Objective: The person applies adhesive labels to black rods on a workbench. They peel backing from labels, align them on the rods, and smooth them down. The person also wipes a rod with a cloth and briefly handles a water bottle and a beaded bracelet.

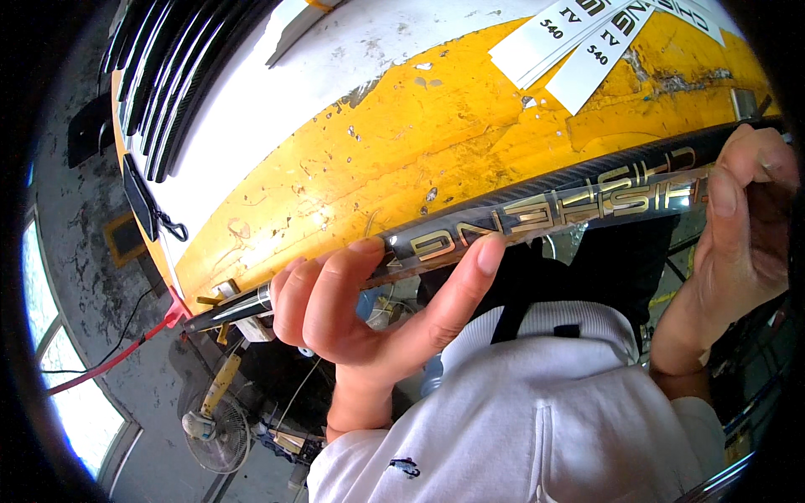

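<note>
A dark carbon-fibre rod (520, 189) runs across the near edge of the table, slanting from lower left to upper right. Along it lies a clear film strip (579, 216) with gold lettering, partly overlapping the rod. My left hand (360, 310) has its fingers curled at the rod and the strip's left end, the thumb stretched along the strip's lower edge. At the strip's right end, my right hand (746, 210) pinches it between thumb and fingers, close to the rod. The fingertips' exact contact behind the film is partly hidden.
The worn yellow table (335, 176) has white label sheets (579, 59) at the far right. Several black rods (168, 92) lie at the far left, near a black strap (141, 197). A metal bracket (226, 289) sits at the table edge; a fan (220, 427) stands below.
</note>
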Motion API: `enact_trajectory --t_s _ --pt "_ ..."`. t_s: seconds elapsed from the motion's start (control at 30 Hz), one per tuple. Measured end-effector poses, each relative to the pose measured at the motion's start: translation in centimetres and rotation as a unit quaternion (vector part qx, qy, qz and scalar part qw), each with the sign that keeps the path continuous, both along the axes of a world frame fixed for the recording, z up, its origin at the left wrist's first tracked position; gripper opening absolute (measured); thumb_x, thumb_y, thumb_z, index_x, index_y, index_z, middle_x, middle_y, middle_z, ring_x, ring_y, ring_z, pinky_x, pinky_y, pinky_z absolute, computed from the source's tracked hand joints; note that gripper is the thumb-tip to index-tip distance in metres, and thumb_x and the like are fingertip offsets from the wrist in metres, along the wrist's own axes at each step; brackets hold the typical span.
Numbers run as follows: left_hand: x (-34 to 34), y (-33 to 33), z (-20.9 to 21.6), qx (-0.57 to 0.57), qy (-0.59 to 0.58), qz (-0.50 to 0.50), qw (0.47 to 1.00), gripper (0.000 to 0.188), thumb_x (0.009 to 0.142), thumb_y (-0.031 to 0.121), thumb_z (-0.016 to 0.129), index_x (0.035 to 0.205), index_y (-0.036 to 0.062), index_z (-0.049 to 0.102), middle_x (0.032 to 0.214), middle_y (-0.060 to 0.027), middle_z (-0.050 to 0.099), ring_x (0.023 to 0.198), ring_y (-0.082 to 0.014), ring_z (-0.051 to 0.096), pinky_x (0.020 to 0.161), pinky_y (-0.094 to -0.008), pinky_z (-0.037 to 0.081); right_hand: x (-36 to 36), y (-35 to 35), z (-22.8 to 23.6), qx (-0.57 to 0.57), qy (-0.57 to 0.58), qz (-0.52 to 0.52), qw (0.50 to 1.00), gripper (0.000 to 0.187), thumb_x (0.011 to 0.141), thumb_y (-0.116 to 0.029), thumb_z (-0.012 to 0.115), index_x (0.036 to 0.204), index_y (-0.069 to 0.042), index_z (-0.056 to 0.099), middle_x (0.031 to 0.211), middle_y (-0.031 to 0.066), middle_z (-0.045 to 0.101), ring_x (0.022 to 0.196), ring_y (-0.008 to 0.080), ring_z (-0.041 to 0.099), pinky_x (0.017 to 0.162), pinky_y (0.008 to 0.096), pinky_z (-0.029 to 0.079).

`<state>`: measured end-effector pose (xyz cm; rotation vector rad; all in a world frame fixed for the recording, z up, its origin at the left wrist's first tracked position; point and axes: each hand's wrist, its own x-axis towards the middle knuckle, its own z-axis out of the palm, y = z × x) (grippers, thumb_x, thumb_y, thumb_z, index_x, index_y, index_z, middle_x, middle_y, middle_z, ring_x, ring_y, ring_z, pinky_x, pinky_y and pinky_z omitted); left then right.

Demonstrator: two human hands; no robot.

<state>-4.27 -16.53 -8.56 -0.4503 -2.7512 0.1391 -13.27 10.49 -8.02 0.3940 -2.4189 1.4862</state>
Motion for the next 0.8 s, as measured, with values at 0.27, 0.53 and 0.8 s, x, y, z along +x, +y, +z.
enact_trajectory --t_s 0.27,0.53,0.8 --pt "-0.8 1.3 0.2 0.042 0.026 0.003 0.999 0.042 0.071 0.038 0.079 0.11 0.0437 0.062 0.105 -0.003 0.032 0.102 -0.0237 0.03 0.088 -0.0342 0.029 0.0 0.0 0.0 -0.002 0.0 -0.002 1.0 0.04 0.078 0.009 0.064 0.113 0.002 0.047 0.079 0.0054 0.057 0.067 0.0061 0.05 0.062 0.0163 0.041" --pt "-1.3 0.0 0.8 -0.058 0.014 -0.066 0.996 0.04 0.076 0.033 0.073 0.111 0.0471 0.061 0.108 0.0 0.037 0.101 -0.022 0.032 0.091 -0.0361 0.027 0.0 -0.1 -0.3 0.001 -0.001 -0.005 1.0 0.04 0.078 0.009 0.063 0.114 0.002 0.047 0.08 0.0054 0.057 0.067 0.0061 0.05 0.062 0.0164 0.041" --pt "-0.9 0.0 1.1 -0.092 -0.008 -0.056 0.994 0.047 0.076 0.037 0.072 0.115 0.0553 0.053 0.107 0.0008 0.037 0.101 -0.0214 0.033 0.095 -0.0377 0.026 0.2 -0.4 -0.6 -0.002 -0.006 -0.006 1.0 0.04 0.078 0.009 0.062 0.114 0.002 0.047 0.08 0.0055 0.057 0.067 0.0062 0.05 0.062 0.0165 0.041"
